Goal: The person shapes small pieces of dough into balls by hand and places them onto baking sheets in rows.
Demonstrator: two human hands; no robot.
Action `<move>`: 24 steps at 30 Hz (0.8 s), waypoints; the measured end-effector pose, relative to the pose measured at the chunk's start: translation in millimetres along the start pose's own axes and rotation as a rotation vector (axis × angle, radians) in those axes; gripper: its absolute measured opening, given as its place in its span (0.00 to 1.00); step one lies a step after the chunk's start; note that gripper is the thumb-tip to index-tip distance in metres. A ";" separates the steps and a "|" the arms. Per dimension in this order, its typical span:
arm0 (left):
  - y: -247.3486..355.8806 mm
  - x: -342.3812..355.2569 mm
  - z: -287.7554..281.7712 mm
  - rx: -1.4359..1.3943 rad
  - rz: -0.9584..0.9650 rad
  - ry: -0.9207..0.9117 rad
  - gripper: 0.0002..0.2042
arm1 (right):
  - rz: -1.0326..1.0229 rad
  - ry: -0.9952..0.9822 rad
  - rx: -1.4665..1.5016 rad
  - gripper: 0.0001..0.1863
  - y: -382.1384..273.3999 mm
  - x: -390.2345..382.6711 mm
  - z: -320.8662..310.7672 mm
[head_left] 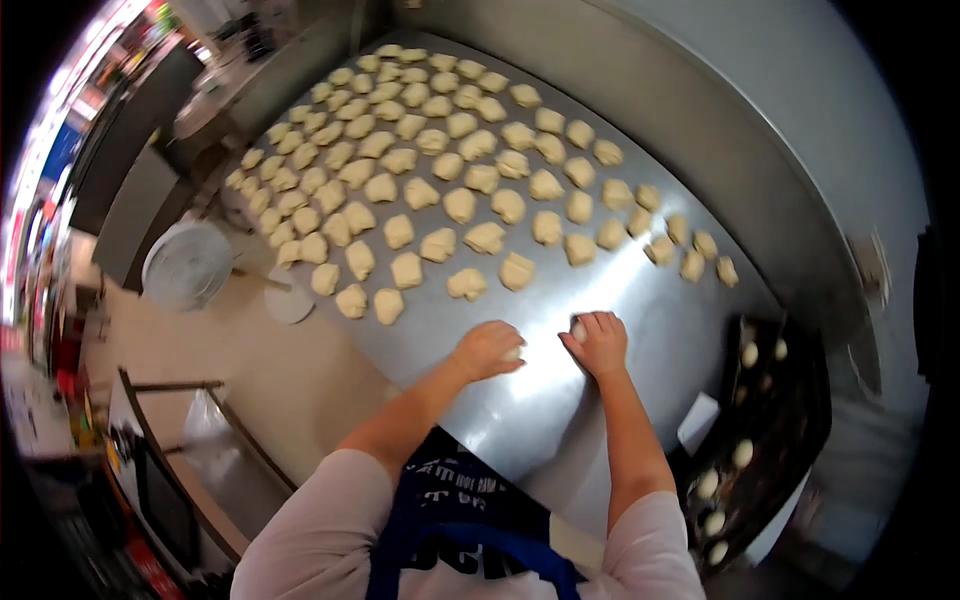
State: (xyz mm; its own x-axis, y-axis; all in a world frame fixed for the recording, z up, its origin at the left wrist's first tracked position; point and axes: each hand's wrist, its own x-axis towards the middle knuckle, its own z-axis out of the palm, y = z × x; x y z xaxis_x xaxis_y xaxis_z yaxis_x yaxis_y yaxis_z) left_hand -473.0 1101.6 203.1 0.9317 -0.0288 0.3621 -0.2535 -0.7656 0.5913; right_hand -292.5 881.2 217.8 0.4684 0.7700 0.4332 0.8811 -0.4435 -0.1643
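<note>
Head view, looking down on a broad steel worktable [530, 430], with a dark baking tray [790, 440] at the right end. Strewn from the left edge across to the far right edge with rough-cut dough pieces [459, 206]. Toward the near edge, left hand [488, 350] with fingers pressed together, curled around a dough lump [512, 354]; just to the right, right hand [600, 343] with fingers bent side by side, cupping a second lump [579, 332] near the thumb. Impossible to tell how firmly. Judging by the grip, now at the rounding step, apparently calling next for light, even circling against the steel. Smallest of all, pale dough balls [743, 453], spaced apart in the tray.
</note>
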 end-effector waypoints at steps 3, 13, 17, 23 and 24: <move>31.5 -42.1 -14.6 0.014 -0.242 0.076 0.20 | 0.268 0.126 0.124 0.42 -50.0 -19.8 1.0; 39.0 -78.1 -77.0 -0.012 -0.176 0.002 0.20 | 0.483 0.196 0.331 0.17 -87.3 -92.2 -76.2; 59.6 -129.7 -45.9 -0.026 -0.157 0.103 0.21 | 0.458 0.148 0.334 0.15 -147.6 -185.8 -83.7; 29.3 -9.8 -7.9 0.096 0.149 -0.128 0.22 | -0.011 -0.188 0.093 0.18 -80.1 -110.6 -40.6; 17.4 -5.9 -1.6 0.112 0.126 -0.207 0.22 | 0.074 -0.335 0.019 0.18 -60.6 -111.3 -43.6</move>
State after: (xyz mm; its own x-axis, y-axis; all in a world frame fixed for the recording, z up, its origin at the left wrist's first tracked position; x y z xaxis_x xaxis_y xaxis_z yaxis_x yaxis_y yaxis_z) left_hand -483.3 1089.5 212.4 0.9308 -0.2509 0.2659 -0.3516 -0.8136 0.4632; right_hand -400.8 802.3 218.2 0.5242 0.8452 0.1044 0.8432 -0.4979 -0.2025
